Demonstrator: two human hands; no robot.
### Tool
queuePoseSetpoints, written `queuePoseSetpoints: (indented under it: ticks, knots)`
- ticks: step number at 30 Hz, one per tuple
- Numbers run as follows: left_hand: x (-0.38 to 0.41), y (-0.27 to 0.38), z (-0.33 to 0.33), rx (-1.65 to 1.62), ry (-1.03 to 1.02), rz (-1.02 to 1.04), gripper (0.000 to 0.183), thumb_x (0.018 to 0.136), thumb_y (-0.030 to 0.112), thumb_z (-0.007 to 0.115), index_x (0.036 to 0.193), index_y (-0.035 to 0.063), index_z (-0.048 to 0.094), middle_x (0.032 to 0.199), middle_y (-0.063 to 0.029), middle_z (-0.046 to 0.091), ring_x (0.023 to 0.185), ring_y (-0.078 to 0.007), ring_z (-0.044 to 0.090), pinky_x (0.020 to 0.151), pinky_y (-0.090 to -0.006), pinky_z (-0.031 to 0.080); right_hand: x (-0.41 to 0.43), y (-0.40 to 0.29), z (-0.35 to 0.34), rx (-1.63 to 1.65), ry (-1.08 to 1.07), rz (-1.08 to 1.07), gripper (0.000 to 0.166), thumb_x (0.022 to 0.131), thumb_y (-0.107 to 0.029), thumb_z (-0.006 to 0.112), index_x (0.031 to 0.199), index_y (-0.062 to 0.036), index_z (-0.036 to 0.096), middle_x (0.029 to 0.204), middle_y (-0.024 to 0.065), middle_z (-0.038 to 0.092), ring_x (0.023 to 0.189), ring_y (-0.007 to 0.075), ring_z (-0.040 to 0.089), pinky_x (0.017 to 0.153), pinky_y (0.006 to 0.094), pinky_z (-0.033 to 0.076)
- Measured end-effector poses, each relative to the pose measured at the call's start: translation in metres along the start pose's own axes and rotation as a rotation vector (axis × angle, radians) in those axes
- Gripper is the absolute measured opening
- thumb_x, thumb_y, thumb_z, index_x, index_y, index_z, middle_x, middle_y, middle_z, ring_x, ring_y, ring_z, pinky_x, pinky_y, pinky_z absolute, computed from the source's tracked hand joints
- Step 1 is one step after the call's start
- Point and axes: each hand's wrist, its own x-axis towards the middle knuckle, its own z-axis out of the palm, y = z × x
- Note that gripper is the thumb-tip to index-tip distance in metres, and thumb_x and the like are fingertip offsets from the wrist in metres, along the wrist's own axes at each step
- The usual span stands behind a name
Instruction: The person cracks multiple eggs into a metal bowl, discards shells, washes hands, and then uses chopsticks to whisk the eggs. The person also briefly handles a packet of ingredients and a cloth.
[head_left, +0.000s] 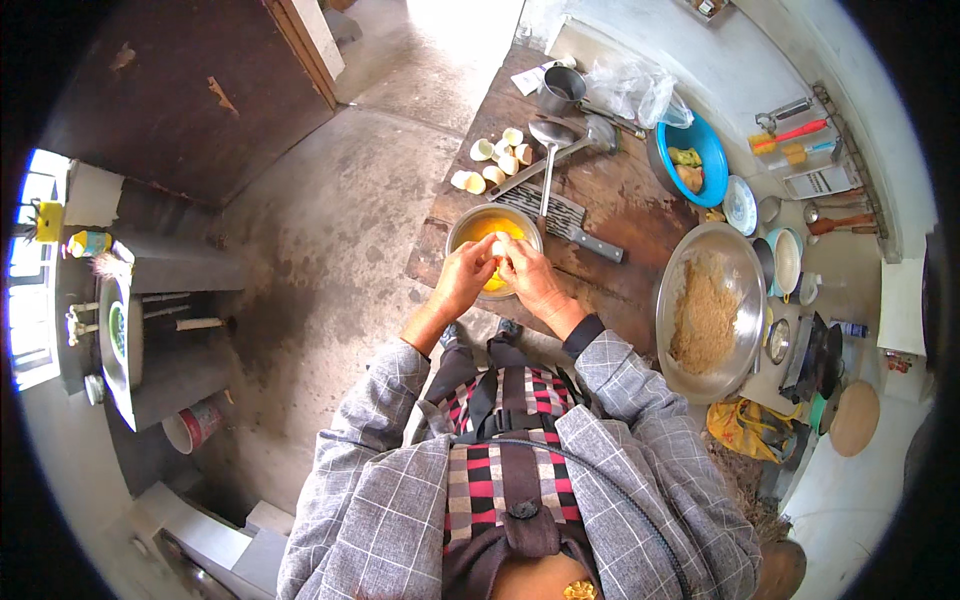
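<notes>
Both my hands meet over a round metal bowl (453, 244) at the near left edge of the wooden table. In it lies yellow egg (491, 225). My left hand (465, 276) and my right hand (531, 277) together hold a pale egg or eggshell (496, 249) between their fingertips; whether it is whole or split cannot be told. Beyond the bowl rest several empty eggshell halves (493, 175). A cleaver (559, 217) lies beside the bowl, with a metal ladle (551, 150) across its blade.
The wooden table (615, 285) also bears a dark metal pot (561, 90), plastic bags (637, 90) and a blue basin (716, 161) with food pieces. On the right stands a large metal basin (664, 330) holding a brown crumbly mass (705, 319). Utensils hang on the right wall.
</notes>
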Motion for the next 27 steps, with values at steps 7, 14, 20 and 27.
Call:
queuePoseSetpoints:
  ticks: [7, 14, 20, 27]
  knots:
    - [0.005, -0.018, 0.007, 0.073, 0.039, 0.032, 0.043, 0.086, 0.01, 0.062, 0.127, 0.0032, 0.053, 0.08, -0.0123, 0.057, 0.07, -0.0194, 0.061, 0.065, -0.0305, 0.049, 0.002, 0.014, 0.018, -0.056, 0.007, -0.007, 0.044, 0.088, -0.014, 0.054, 0.128, -0.0012, 0.043, 0.108, 0.0245, 0.055, 0.095, 0.0409, 0.058, 0.079, 0.0433, 0.05]
    - [0.012, -0.031, 0.016, 0.073, 0.042, 0.025, 0.044, 0.087, 0.009, 0.059, 0.129, 0.0019, 0.051, 0.08, -0.012, 0.056, 0.07, -0.0193, 0.06, 0.066, -0.031, 0.049, 0.007, 0.028, 0.021, -0.076, -0.005, 0.008, 0.042, 0.089, -0.014, 0.053, 0.128, -0.0008, 0.043, 0.105, 0.0236, 0.055, 0.092, 0.0401, 0.058, 0.078, 0.0435, 0.05]
    - [0.02, -0.035, 0.015, 0.1, -0.003, 0.046, 0.045, 0.084, 0.008, 0.061, 0.128, 0.0028, 0.052, 0.083, -0.0119, 0.056, 0.072, -0.0189, 0.059, 0.067, -0.0305, 0.048, 0.008, 0.034, 0.014, -0.09, -0.02, -0.053, 0.042, 0.087, -0.011, 0.053, 0.127, -0.001, 0.044, 0.103, 0.0231, 0.055, 0.093, 0.0394, 0.058, 0.078, 0.0428, 0.051]
    - [0.023, -0.016, 0.003, 0.063, -0.001, 0.111, 0.041, 0.081, 0.002, 0.059, 0.122, 0.0014, 0.056, 0.087, -0.0166, 0.057, 0.077, -0.0299, 0.06, 0.07, -0.0353, 0.048, 0.011, 0.027, -0.004, -0.118, -0.032, -0.086, 0.044, 0.086, -0.01, 0.055, 0.128, -0.0022, 0.044, 0.107, 0.0216, 0.055, 0.094, 0.0379, 0.059, 0.079, 0.0405, 0.052]
